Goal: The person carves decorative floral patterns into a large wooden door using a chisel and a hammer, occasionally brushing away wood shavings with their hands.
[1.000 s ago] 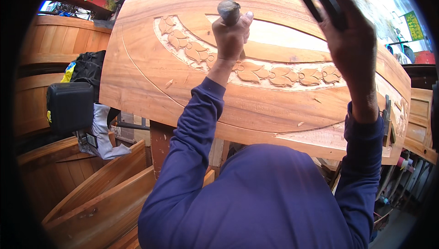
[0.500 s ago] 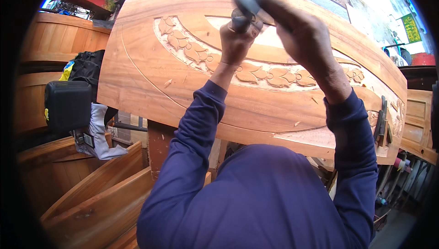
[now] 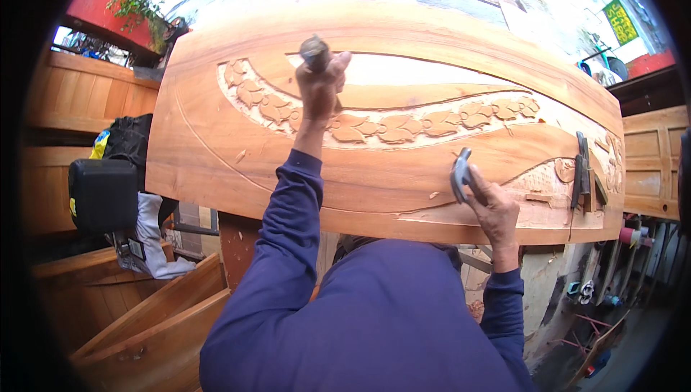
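Note:
A large wooden panel [image 3: 389, 176] lies before me, carved with a curved band of leaf and bud shapes [image 3: 402, 127]. My left hand [image 3: 319, 86] is closed round an upright chisel [image 3: 314, 52] with a worn, rounded top, over the left half of that band; its lower end is mostly hidden behind my hand. My right hand [image 3: 494, 210] grips a hammer [image 3: 459, 174] with a grey metal head, low over the plain wood below the band and toward the panel's near edge. Several dark long tools [image 3: 579, 176] lie at the panel's right side, beside more carving.
Stacked wooden doors and panels [image 3: 93, 89] stand left, with a black case [image 3: 101, 192] and a dark bag [image 3: 129, 133]. A planter [image 3: 115, 12] with greenery is at the upper left. A panelled door [image 3: 648, 161] and assorted clutter [image 3: 604, 298] are on the right.
My right hand with the hammer swung from high at the right toward the chisel top, then came down and back toward me. My left hand still holds the chisel, appearing slightly lower left in view.

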`<move>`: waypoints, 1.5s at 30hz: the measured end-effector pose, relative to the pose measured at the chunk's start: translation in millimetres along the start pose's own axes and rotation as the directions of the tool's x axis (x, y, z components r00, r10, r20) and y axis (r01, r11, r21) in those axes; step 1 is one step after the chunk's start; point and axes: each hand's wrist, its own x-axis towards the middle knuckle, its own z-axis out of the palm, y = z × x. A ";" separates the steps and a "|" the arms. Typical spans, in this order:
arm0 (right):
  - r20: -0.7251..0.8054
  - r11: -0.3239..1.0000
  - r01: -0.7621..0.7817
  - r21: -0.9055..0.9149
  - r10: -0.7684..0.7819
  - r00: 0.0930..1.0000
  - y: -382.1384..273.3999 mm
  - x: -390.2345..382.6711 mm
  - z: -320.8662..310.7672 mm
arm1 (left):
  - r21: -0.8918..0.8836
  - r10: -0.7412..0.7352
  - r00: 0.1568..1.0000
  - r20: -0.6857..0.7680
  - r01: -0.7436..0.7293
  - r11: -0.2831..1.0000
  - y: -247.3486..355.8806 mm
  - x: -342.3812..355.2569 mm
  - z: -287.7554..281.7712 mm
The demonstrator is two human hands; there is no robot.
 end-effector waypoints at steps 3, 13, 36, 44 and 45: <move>0.006 0.962 0.125 -0.242 -0.127 0.992 10.5 -14.9 -1.2 | 0.015 0.001 0.999 -0.034 0.000 1.000 -0.1 -0.9 -7.1; -0.226 0.960 0.033 -0.277 -0.098 0.969 15.1 -50.2 -11.4 | -0.029 0.050 0.999 0.019 -0.050 0.998 -5.0 5.3 -2.3; 0.022 0.949 -0.196 -0.249 0.208 0.978 -76.3 -361.4 10.4 | -0.057 0.029 0.999 0.040 -0.027 0.998 -11.7 0.9 -10.7; -0.290 0.859 -0.248 -0.447 0.122 0.949 -77.0 -241.7 -23.4 | 0.038 0.138 0.982 0.128 -0.144 0.989 -17.0 4.8 0.2; -0.284 0.868 -0.215 -0.447 0.091 0.955 -76.0 -223.3 -23.2 | 0.116 0.242 0.962 0.122 -0.256 0.960 2.8 7.7 -3.2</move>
